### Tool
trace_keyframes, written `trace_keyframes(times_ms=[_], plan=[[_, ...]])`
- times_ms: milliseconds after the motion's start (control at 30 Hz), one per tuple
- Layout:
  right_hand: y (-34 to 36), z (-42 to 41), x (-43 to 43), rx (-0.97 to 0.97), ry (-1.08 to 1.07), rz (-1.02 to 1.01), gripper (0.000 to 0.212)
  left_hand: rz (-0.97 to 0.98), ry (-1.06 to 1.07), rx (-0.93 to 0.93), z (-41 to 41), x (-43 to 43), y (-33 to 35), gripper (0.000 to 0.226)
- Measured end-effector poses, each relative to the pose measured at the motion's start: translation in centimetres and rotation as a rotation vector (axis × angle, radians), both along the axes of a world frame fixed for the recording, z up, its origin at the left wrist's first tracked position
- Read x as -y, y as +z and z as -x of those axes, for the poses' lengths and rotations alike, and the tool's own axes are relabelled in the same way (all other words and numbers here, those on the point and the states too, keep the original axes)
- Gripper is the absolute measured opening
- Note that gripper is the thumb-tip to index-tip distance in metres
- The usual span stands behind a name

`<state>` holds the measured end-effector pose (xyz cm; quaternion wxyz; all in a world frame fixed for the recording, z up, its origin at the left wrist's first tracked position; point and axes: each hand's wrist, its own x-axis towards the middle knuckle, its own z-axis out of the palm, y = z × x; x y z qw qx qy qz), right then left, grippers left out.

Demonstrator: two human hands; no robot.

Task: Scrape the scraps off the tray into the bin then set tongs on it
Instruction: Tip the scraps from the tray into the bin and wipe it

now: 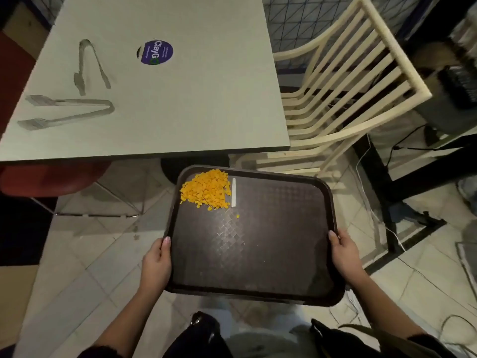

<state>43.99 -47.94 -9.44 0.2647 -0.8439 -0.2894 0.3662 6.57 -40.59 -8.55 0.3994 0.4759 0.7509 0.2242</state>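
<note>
Head view. Nearest the camera, the left hand [157,264] and the right hand [344,257] carry a dark tray [271,254] level above the tiled floor, clear of the table [193,104]. Each hand is closed around a side rim near the tray's near corners, thumb lying on the upper lip and the fingers hidden beneath. The tray's long axis runs away from the person. The scraps [206,189], a heap of orange flakes, sit in the far left corner, well apart from both hands but on the left hand's side; a pale strip [233,192] lies just beside the heap, its length running along the tray's long axis, and a stray flake [237,216] lies a little nearer. Two pairs of tongs rest on the table's left part: one [67,111] lying crosswise, the other [90,64] beyond it. A slatted chair [343,81] stands to the right. No bin is visible, so the tipping direction cannot be judged; both steps appear not yet done.
</note>
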Motion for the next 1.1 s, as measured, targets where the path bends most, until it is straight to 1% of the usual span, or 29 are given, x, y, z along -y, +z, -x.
trace_keyframes(times_ms=[167,267,333,367,500,600,667,833,1100], plan=[[-2.8,-7.4,1.9,0.073,0.012,0.059,0.033,0.17,0.06,0.041,-7.5,2.8,-3.5,0.03],[-4.8,-11.0,2.7,0.091,0.022,0.103,0.035,0.278,0.095,0.06,-10.8,4.7,-6.3,0.024],[-6.2,-12.7,3.3,0.102,0.036,0.13,0.035,0.373,0.169,0.092,-12.7,6.0,-7.9,0.015],[-7.0,-13.5,3.5,0.105,0.047,0.14,0.034,0.425,0.201,0.11,-13.5,6.5,-8.7,0.016],[-10.5,-15.6,4.6,0.138,0.077,0.207,0.032,0.587,0.229,0.153,-15.6,8.0,-11.6,0.04],[-13.0,-16.6,5.3,0.154,0.086,0.27,0.033,0.696,0.168,0.129,-16.0,8.0,-14.4,0.044],[-14.2,-17.1,5.6,0.163,0.085,0.302,0.033,0.728,0.14,0.122,-16.2,7.9,-16.4,0.044],[-16.4,-17.9,6.3,0.183,0.057,0.381,0.033,0.707,0.098,0.087,-18.3,7.7,-17.5,0.038],[-17.8,-17.9,5.1,0.131,0.028,0.516,0.033,0.722,0.101,-0.013,-19.7,6.7,-19.1,0.043]])
